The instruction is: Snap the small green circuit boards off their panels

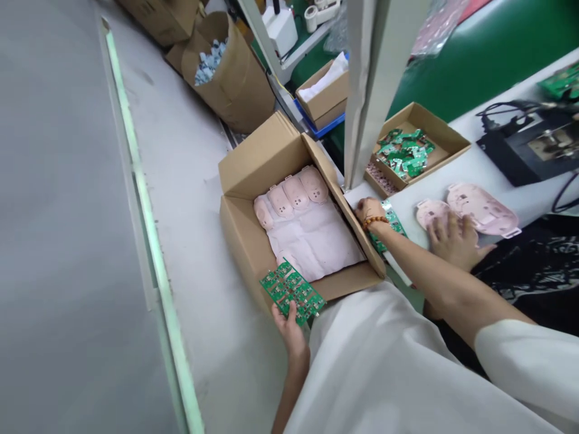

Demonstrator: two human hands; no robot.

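My left hand (292,334) is closed on the near edge of a green panel of circuit boards (292,289), held over the front rim of an open cardboard box (239,232). In the box, several pink plastic shells (296,193) lie on white padding. My right hand (368,211), with a bead bracelet on its wrist, reaches to the corner of the white table (497,175). Its fingers are closed on a small green circuit board (393,224). Another person's hand (452,241) rests flat on a pink shell (429,212) just to the right of it.
A larger pink shell (482,209) lies on the table. Behind it stand a tray box of green boards (404,154) and a black device (529,147) with cables. A metal post (364,90) rises by the table corner. More cartons (235,78) stand on the floor.
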